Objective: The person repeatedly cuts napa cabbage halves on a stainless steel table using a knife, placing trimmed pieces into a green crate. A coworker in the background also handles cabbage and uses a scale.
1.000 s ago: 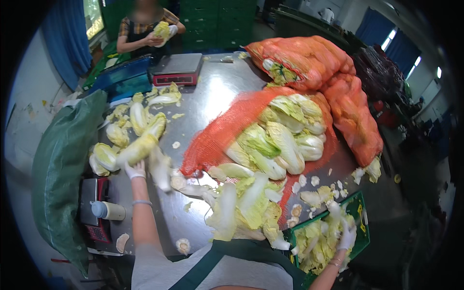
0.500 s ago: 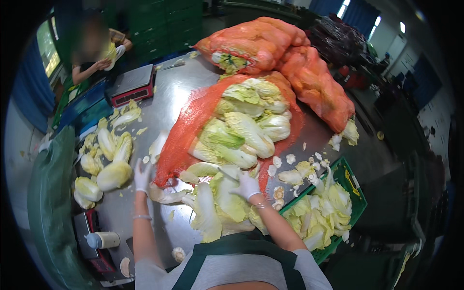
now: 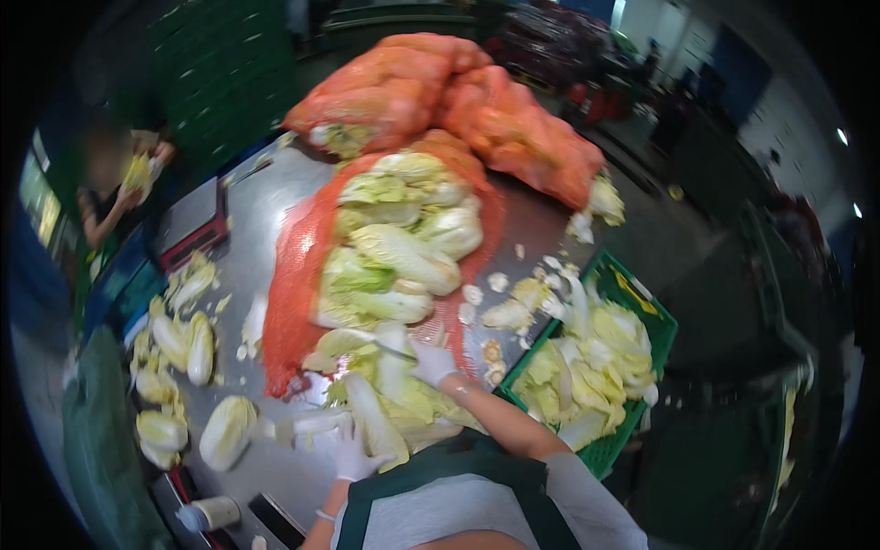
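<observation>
The right hand (image 3: 433, 362) holds one knife (image 3: 394, 350) at the near leaves (image 3: 368, 417); the left hand (image 3: 356, 454), fingers spread wide, is beside them. Two full sacks (image 3: 385, 92) lie far, one open sack (image 3: 295, 275) nearer, one crate (image 3: 632, 433) right.

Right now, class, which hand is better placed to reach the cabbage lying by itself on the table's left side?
Probably the left hand: it is nearer that cabbage. The right hand is farther away, by the loose leaves, and appears to hold a knife.
</observation>
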A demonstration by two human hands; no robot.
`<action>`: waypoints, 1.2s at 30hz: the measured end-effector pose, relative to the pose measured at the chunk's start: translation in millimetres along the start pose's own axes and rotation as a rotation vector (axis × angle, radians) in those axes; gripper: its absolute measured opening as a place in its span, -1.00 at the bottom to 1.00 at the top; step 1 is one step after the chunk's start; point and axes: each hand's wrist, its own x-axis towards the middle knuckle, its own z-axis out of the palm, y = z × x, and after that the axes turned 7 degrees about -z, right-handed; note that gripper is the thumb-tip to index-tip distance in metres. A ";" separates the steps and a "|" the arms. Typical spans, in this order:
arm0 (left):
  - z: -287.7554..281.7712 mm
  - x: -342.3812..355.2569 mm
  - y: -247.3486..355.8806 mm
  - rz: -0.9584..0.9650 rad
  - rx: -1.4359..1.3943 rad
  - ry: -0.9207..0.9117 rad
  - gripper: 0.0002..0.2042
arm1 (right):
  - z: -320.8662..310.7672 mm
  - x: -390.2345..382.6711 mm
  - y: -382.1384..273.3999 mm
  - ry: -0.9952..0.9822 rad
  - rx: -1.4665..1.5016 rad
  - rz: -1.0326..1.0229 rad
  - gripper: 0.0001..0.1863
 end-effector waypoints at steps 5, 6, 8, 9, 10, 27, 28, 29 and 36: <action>51.6 -11.8 -1.5 0.002 -0.311 0.040 -0.23 | 4.5 -13.5 -13.4 -0.049 -0.007 -0.127 -0.62; 62.2 0.2 1.7 0.012 -0.452 0.031 -0.27 | -10.5 -26.2 -13.5 -0.050 -0.005 -0.137 -0.65; 47.8 19.3 39.9 0.075 -0.420 -0.067 -0.39 | -41.9 -58.7 -5.5 -0.001 0.012 -0.084 -0.69; 49.9 39.0 54.5 0.122 -0.435 -0.113 -0.40 | -64.0 -70.0 7.0 0.031 0.040 -0.068 -0.69; 49.2 55.5 70.2 0.156 -0.448 -0.159 -0.41 | -91.3 -84.0 18.8 0.059 0.012 -0.031 -0.68; 17.6 140.0 178.4 0.223 -1.086 -0.627 -0.63 | -155.6 -20.7 129.6 0.542 -0.034 -0.021 -0.42; 8.9 141.8 165.8 0.166 -1.099 -0.575 -0.64 | -148.6 10.0 108.8 0.416 -0.052 -0.033 -0.31; -0.9 142.6 156.3 0.117 -1.110 -0.533 -0.65 | -143.2 34.9 90.1 0.298 -0.076 -0.037 -0.20; -9.6 159.0 110.7 -0.109 -1.171 -0.390 -0.62 | -143.3 114.3 89.6 -0.009 -0.116 -0.090 0.04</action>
